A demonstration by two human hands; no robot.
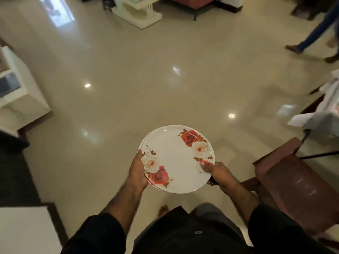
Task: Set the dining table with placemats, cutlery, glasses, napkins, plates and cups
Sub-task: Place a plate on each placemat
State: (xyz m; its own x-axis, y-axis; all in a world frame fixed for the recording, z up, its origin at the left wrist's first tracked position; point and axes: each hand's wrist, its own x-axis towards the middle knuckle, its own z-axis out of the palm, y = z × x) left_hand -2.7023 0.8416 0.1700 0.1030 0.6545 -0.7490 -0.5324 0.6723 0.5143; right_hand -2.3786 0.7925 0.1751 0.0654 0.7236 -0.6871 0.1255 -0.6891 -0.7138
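Note:
A stack of white plates (176, 160) printed with red and white roses is carried in front of my body, above the shiny floor. My left hand (136, 171) grips the stack's left edge, its thumb lying along the rim. On the right edge, my right hand (218, 174) holds the stack with the thumb pressed on top of the upper plate; a dark object shows under this hand, too hidden to name. More than one rim shows at the left side of the stack.
A brown chair (293, 187) stands close on my right, next to a table corner under a white cloth (322, 114). White furniture (16, 92) lines the left; a white stand (139, 13) is far ahead. Another person's legs (311, 37) cross at upper right.

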